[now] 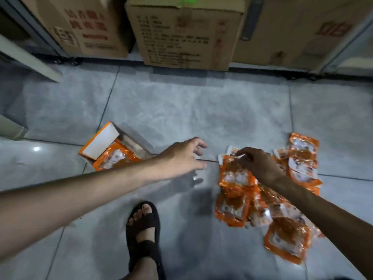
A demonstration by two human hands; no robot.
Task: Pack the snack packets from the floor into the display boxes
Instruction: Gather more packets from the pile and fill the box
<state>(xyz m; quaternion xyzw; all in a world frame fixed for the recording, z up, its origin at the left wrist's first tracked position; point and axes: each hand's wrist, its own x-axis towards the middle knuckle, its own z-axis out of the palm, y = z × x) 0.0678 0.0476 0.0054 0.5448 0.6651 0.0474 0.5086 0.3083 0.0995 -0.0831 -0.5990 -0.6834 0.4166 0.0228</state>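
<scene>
Your left hand (182,156) hovers open, empty | your right hand (257,163) pinches a packet (235,174) atop the pile | box (113,148) left, part-filled

I think this is a stockroom or the back of a shop. I see big printed cartons (185,33) standing in a row on the grey tile floor (181,110), between grey metal shelf posts (30,31). In front of the cartons, many identical orange packets (262,199) lie in a heap on the floor, and left of the heap stands an open display box (107,148) with the same packets inside.
</scene>
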